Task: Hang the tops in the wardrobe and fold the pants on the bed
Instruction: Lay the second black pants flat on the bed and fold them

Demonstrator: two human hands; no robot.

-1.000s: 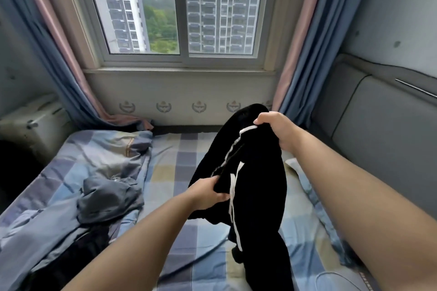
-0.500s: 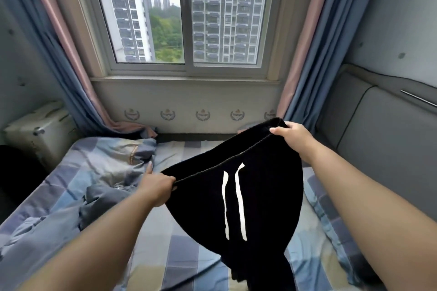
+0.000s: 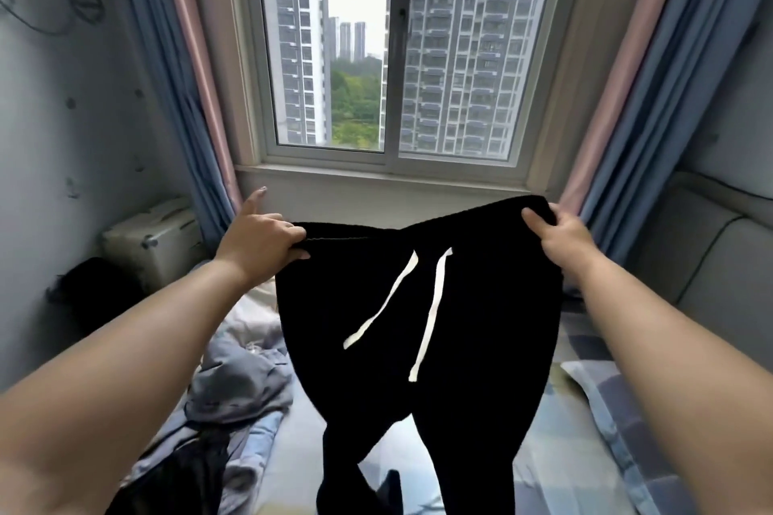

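Black pants (image 3: 468, 330) with two white drawstrings hang spread in the air above the bed (image 3: 594, 351). My left hand (image 3: 259, 238) grips the left end of the waistband, its index finger pointing up. My right hand (image 3: 560, 236) pinches the right end, held slightly higher. Both legs dangle down toward the checked sheet, the left leg twisted near the bottom of the view. The wardrobe is out of view.
A grey garment (image 3: 238, 385) and a dark one (image 3: 180, 481) lie crumpled on the bed's left side. A pillow (image 3: 602, 389) sits at right beside the padded headboard (image 3: 711, 263). A white case (image 3: 154, 243) stands at the left wall under the window (image 3: 393, 54).
Both hands have risen and moved apart, pulling the bunched pants open by the waistband so they hang flat. The view has tilted upward toward the window.
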